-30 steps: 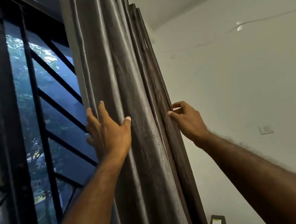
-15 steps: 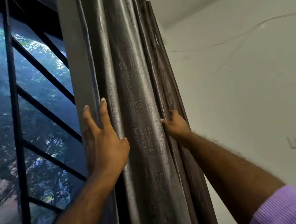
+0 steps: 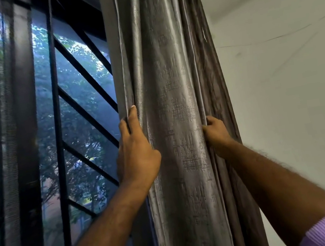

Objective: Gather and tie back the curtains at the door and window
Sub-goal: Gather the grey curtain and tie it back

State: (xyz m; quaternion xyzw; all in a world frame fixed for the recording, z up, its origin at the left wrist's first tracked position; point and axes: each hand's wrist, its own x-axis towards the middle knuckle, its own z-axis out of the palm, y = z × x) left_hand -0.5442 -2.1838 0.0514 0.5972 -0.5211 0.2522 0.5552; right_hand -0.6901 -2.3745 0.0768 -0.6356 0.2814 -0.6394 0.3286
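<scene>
Two hands on gathered curtain [image 3: 167, 79] beside window [image 3: 80, 93]; left hand [image 3: 136, 154] presses edge, fingers [image 3: 134, 116] straight; right hand [image 3: 215, 131] grips fold.

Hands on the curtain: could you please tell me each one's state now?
Left hand: open, straight fingers against the curtain edge.
Right hand: fingers curled, gripping curtain folds.

Grey curtain [image 3: 167, 79], bunched into upright pleats between window [image 3: 82, 105] and white wall [image 3: 290, 92].

Hanging straight down, running out of view at top and bottom. Glossy, with a woven crosshatch texture on the broad front pleat. Darker and duller in the narrow pleats packed behind on the right. Pressed along the window-side edge by the left hand [image 3: 136, 154], fingers straight up the fold. Pinched at the right-hand pleats by the right hand [image 3: 215, 133], fingers curled into the fabric.
</scene>
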